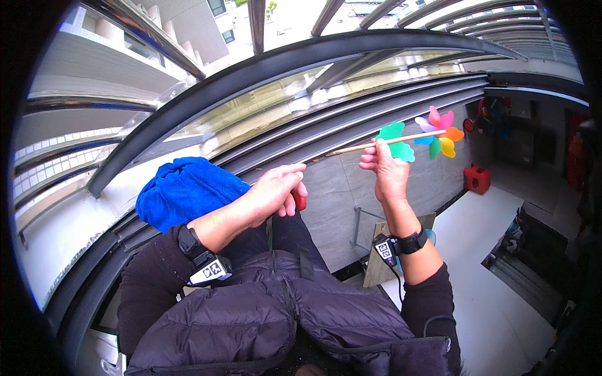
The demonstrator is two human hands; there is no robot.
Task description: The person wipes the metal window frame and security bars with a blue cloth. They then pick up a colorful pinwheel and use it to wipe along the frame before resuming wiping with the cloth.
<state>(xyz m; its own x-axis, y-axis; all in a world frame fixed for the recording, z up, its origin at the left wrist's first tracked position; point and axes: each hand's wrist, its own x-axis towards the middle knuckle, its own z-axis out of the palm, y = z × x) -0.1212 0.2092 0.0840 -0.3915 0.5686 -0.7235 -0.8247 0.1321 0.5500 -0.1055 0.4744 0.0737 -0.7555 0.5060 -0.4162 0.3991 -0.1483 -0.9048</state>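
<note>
My right hand [390, 171] grips the thin wooden stick [348, 149] of a toy pinwheel. At the stick's far end is a multicoloured flower-shaped wheel [439, 133] of pink, orange, yellow, green and blue petals. Green leaf-shaped pieces [400, 149] sit on the stick beside my fingers. My left hand [277, 190] hovers over my legs, fingers partly curled. A red object [300, 201] shows beneath those fingers, mostly hidden; whether I hold it is unclear. Left of that forearm, a blue cloth [188, 190] lies bunched on the window ledge.
Dark window-frame tracks [291, 150] run across in front of me, with metal railing bars [256, 23] beyond. Below to the right are a wooden board [376, 263], a red container [477, 178] and the pale floor [475, 263]. Both wrists wear strapped devices, the right one with a cable.
</note>
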